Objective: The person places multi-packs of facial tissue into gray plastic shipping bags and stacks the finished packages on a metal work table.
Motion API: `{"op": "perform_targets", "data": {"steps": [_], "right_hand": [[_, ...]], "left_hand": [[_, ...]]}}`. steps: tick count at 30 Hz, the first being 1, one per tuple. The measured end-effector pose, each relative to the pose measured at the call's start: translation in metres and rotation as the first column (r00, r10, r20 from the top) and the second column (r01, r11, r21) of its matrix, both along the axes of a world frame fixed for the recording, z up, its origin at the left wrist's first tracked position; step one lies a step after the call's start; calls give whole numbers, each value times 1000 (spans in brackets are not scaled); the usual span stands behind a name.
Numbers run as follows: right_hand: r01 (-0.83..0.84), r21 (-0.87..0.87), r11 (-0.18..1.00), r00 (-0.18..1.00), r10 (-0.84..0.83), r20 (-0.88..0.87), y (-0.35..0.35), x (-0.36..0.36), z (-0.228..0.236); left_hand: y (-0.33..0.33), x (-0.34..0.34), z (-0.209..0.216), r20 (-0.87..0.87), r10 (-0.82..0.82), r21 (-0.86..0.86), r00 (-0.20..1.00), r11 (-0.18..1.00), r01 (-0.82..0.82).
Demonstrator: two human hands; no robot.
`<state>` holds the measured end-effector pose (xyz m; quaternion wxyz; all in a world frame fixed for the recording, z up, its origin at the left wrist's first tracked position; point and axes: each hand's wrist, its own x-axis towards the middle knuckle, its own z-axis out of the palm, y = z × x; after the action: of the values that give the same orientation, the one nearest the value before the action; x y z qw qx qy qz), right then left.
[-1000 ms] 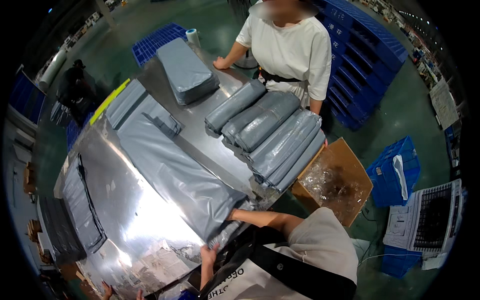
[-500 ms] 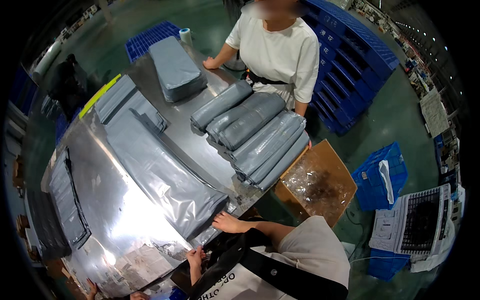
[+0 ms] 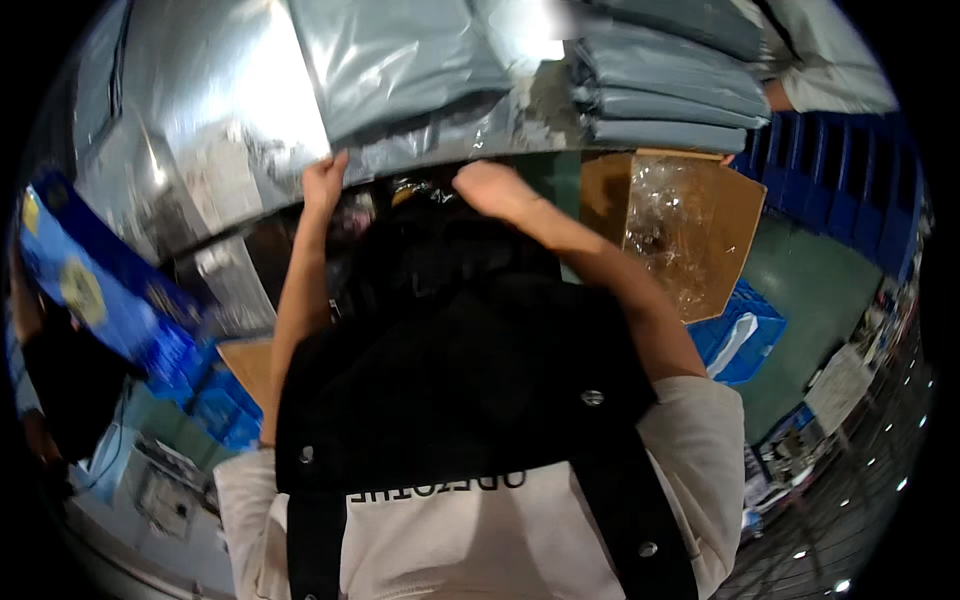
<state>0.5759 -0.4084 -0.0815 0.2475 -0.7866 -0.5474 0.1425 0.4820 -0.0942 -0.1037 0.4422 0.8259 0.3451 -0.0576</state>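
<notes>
My left hand (image 3: pixel 324 180) is at the near edge of the metal table (image 3: pixel 240 150), its fingers curled closed. Whatever it may hold is hidden. My right hand (image 3: pixel 490 188) hangs just below the same edge, slightly blurred, with the fingers folded in. Crumpled shiny clear plastic (image 3: pixel 425 188) shows in the dark gap between the hands; I cannot tell whether the right hand grips it. Above them on the table lies a flat stack of grey plastic bags (image 3: pixel 400 70), its near end close to the edge. My black apron (image 3: pixel 440 350) fills the middle.
At the right, folded grey bag bundles (image 3: pixel 670 85) lie near a co-worker's sleeve (image 3: pixel 840 70). Below stands a cardboard box (image 3: pixel 735 235) with clear plastic inside, then a blue crate (image 3: pixel 750 335) and blue pallets (image 3: pixel 830 190). A blue printed bag (image 3: pixel 100 280) is beside another person at left.
My view has tilted down toward my body. My right hand has left the grey stack's near corner and dropped below the table edge. A blue printed bag now shows at left.
</notes>
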Motion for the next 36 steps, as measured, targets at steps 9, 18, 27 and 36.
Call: {"op": "perform_targets", "data": {"steps": [9, 18, 27, 36], "right_hand": [[583, -717, 381, 760, -568, 316, -325, -69, 40], [-83, -49, 995, 810, 96, 578, 28, 86, 88], [112, 15, 994, 965, -112, 237, -11, 120, 35], [256, -520, 814, 953, -303, -4, 146, 229, 40]], "left_hand": [[-8, -135, 17, -244, 241, -622, 939, 704, -343], [16, -8, 84, -429, -676, 691, 600, 182, 700], [43, -22, 59, -196, -831, 624, 520, 303, 720], [120, 102, 65, -159, -500, 255, 852, 812, 524]]}}
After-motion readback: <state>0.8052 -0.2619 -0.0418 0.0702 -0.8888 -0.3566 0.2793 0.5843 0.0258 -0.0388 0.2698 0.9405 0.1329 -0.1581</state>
